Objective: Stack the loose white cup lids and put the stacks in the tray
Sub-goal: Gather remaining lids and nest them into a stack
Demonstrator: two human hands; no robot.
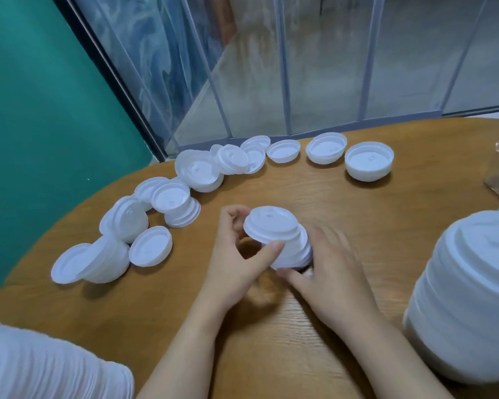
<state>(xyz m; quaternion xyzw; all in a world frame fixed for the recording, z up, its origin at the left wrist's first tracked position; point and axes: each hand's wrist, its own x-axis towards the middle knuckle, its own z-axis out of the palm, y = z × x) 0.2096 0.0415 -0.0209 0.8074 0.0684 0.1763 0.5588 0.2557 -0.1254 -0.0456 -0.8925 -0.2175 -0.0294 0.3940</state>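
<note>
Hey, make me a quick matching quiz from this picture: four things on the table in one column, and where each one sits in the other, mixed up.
Things
1. small stack of lids
2. tall stack of lids
3. three upturned lids
4. tumbled pile of lids

Places
A. in a row along the far table edge
B. held between the left hand and the right hand
C. spread across the left of the wooden table
D. standing at the right edge of the view

Pairs: 1-B, 2-D, 3-A, 4-C
</note>
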